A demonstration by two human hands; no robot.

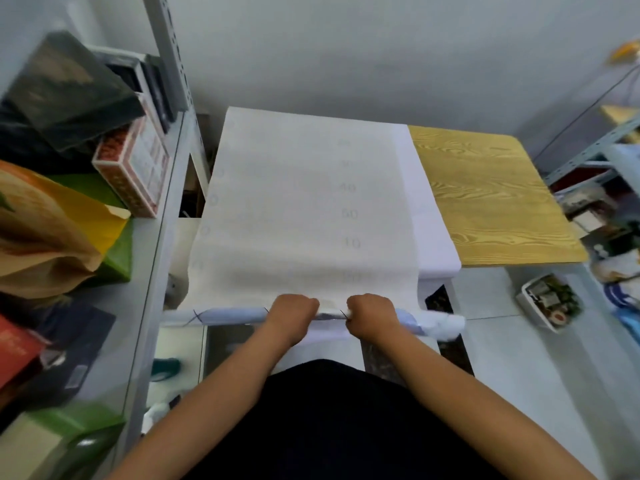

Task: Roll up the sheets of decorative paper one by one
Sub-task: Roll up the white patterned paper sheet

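Hands are gripping the roll (235, 315) at the near edge of the table (491, 195): left hand (292, 313) and right hand (370, 315) curled around it. Sheet (304, 209) is lying flat behind. Rolling evenly on both sides should be keeping it straight.

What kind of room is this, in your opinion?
Probably a small storeroom or back room of a shop. Metal shelves on the left hold boxes and bags, another rack stands on the right, and a small wooden table serves as a workbench.
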